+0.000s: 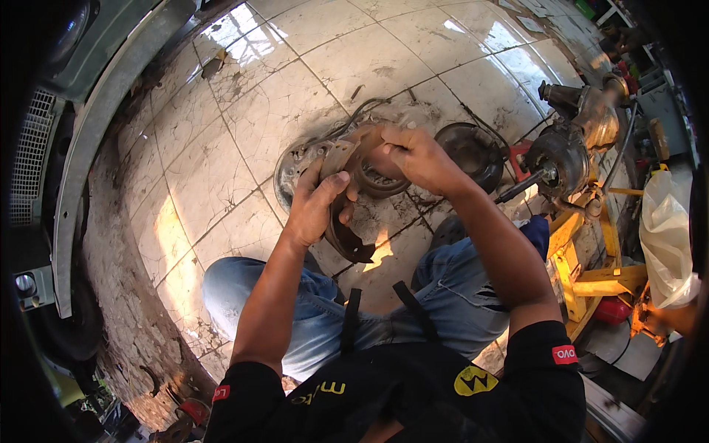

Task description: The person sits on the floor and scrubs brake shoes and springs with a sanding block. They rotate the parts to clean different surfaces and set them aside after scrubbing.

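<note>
Above the tiled floor point(221, 162), in front of the knees: curved brake shoe point(341, 221), dark and rusty, held up over a round backing plate point(295, 164) that lies flat on the tiles. Left hand point(316, 203) closed on the shoe's upper half, thumb across its face. Right hand point(417, 156) pinched shut on the shoe's top end; what lies between those fingertips cannot be made out. Brake drum point(473, 151) just right of the right hand, on the floor. Farther right: axle hub point(561, 159) resting on a yellow stand point(583, 258); white plastic bag point(665, 244) beyond. Vehicle body edge point(96, 125) at left.
</note>
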### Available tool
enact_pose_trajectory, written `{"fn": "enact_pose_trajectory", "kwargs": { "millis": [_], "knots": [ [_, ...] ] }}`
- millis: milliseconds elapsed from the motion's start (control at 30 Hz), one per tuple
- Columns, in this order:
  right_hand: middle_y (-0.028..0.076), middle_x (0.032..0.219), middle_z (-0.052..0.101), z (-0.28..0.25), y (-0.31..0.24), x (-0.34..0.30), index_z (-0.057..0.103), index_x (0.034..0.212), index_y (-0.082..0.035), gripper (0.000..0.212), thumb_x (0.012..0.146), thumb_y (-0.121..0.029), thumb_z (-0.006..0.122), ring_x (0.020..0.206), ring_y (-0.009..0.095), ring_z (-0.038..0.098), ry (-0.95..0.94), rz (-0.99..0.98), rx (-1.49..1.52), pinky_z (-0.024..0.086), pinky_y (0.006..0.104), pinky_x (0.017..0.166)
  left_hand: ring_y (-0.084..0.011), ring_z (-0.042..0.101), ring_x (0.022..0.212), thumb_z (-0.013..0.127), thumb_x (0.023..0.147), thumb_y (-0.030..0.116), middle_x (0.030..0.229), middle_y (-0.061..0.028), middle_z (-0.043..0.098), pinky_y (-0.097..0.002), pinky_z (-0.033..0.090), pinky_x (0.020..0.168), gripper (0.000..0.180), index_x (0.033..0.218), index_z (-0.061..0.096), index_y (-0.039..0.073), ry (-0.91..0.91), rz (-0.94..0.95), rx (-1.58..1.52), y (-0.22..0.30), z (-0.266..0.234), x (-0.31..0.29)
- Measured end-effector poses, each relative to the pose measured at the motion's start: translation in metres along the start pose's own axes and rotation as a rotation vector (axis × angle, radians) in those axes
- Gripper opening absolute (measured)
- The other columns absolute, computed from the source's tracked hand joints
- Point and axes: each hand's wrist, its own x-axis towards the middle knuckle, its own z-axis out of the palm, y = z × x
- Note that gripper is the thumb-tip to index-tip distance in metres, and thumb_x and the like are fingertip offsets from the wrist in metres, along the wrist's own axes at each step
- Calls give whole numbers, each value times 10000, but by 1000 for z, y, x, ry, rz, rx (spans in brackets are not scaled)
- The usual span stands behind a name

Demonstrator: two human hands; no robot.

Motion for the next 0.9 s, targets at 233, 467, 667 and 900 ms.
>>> {"fn": "enact_pose_trajectory", "kwargs": {
  "millis": [233, 467, 667, 900],
  "knots": [
    [218, 862, 661, 0, 15, -3, 624, 1068, 17, 203, 908, -58, 524, 801, 361, 649, 45, -119, -169, 504, 378, 718, -153, 484, 489, 573, 931, 242, 781, -87, 551, -283, 431, 465, 398, 1236, 495, -2, 12, -7, -52, 5, 8, 0],
    [185, 1175, 639, -4, 6, -11, 615, 1217, -12, 422, 812, 24, 504, 985, 389, 630, -284, -108, -948, 527, 448, 820, -150, 490, 474, 582, 921, 259, 774, -92, 554, -268, 422, 439, 446, 1271, 486, -1, 15, -159, 189, 1, -3, -3],
    [258, 854, 638, -10, 11, -7, 655, 1042, 10, 241, 851, -44, 519, 765, 400, 649, 48, -52, -422, 500, 439, 695, -151, 492, 479, 599, 908, 295, 779, -89, 552, -253, 421, 443, 481, 1280, 497, 7, 18, -85, 42, 9, 2, 0],
    [260, 801, 609, -6, -10, -8, 651, 968, 34, 204, 860, -50, 499, 671, 359, 555, -10, 77, -97, 457, 390, 651, -165, 494, 492, 588, 914, 265, 765, -81, 539, -266, 433, 467, 473, 1308, 497, 20, 12, -50, 22, 2, 3, 0]
  ]
}}
